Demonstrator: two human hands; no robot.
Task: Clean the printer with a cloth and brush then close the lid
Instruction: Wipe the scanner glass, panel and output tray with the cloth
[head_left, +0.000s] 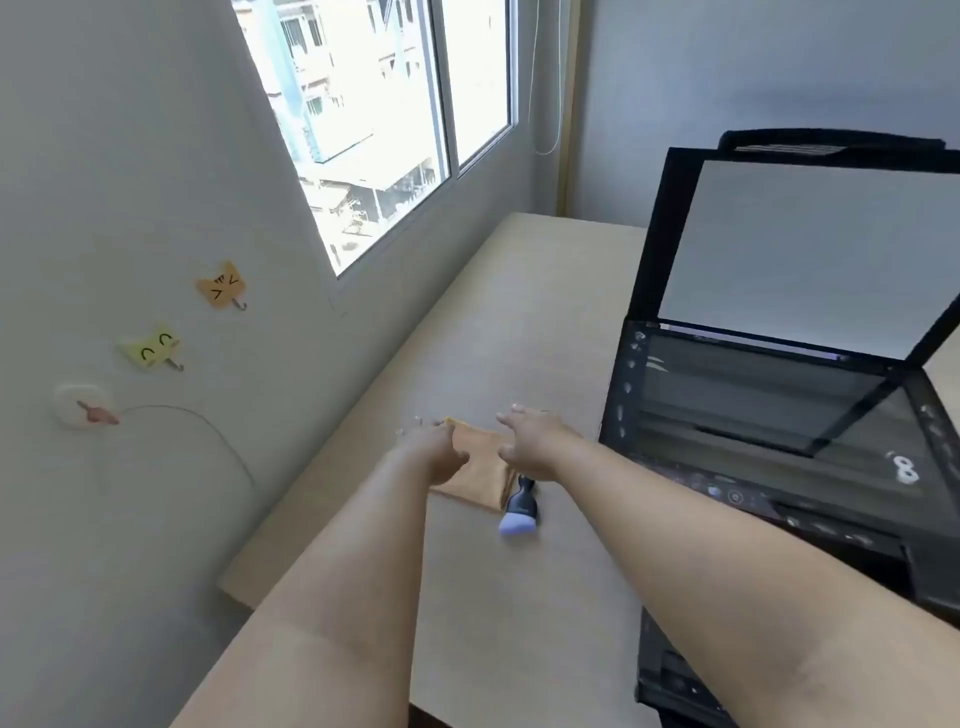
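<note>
Folded orange cloth (480, 475), apparently flat, beside black printer (769, 415), lid (800, 249) up

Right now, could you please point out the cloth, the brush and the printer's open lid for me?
cloth (480, 475): head view, bare orange middle between the hands.
brush (514, 526): head view, pale bristle head.
printer lid (800, 249): head view, grey underside of the raised lid.

On the pale wooden worktop (545, 291), the folded orange cloth (480, 473) lies under my hands, the small black-handled brush (517, 512) just right of it, the open-lidded black printer (779, 415) farther right.
</note>
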